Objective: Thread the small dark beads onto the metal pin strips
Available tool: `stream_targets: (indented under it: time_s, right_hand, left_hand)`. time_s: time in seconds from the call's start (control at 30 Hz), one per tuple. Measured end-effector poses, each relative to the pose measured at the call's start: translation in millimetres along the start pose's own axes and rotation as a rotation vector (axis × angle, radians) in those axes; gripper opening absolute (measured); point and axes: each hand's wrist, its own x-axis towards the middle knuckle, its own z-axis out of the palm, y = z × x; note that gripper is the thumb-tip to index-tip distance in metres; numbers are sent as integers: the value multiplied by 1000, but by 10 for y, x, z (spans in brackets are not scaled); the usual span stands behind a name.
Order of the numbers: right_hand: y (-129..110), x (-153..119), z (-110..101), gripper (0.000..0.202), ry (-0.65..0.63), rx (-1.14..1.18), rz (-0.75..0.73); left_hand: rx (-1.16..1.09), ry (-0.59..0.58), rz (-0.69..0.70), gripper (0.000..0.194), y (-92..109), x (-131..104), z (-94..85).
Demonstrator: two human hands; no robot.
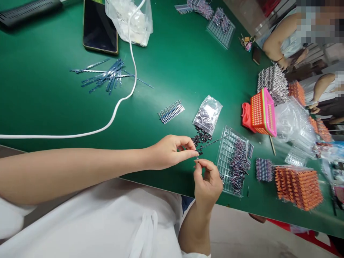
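My left hand (172,152) pinches a thin dark strip (209,144) between thumb and fingertips, and the strip slants up to the right. Just below it, my right hand (208,181) has thumb and forefinger closed at the strip's near end, on something too small to make out. The fingertips of both hands almost meet. Behind them lies a heap of small black beads-like pieces (202,136), spilling beside a clear zip bag (208,113). To the right of my right hand is a clear gridded plastic tray (224,161) with many thin pin-like parts (239,165) piled on it.
A row of pins on a strip (171,111) and loose blue strips (107,77) lie on the green table (53,107). A white cable (115,111) crosses near a phone (100,28). Rightward stand an orange basket (258,111) and stacked orange parts (298,186). Other people sit opposite.
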Motion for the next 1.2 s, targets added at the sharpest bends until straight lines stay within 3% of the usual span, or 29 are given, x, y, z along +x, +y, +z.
stream_targets:
  time_s: [0.23, 0.4, 0.57, 0.83, 1.2]
  right_hand:
    - [52, -37, 74, 14, 121, -43, -12]
    - [58, -38, 69, 17, 154, -50, -59]
    - [89, -60, 74, 15, 194, -41, -105]
    - [0, -41, 79, 5, 282, -119, -85]
    - [13, -30, 112, 10, 331, -307, -205]
  left_hand:
    - [148, -73, 287, 14, -67, -64, 45]
    - [164, -111, 372, 12, -109, -62, 68]
    - [144, -130, 361, 11, -81, -61, 54]
    - [24, -154, 188, 9, -28, -69, 43]
    - [27, -138, 184, 9, -43, -87, 56]
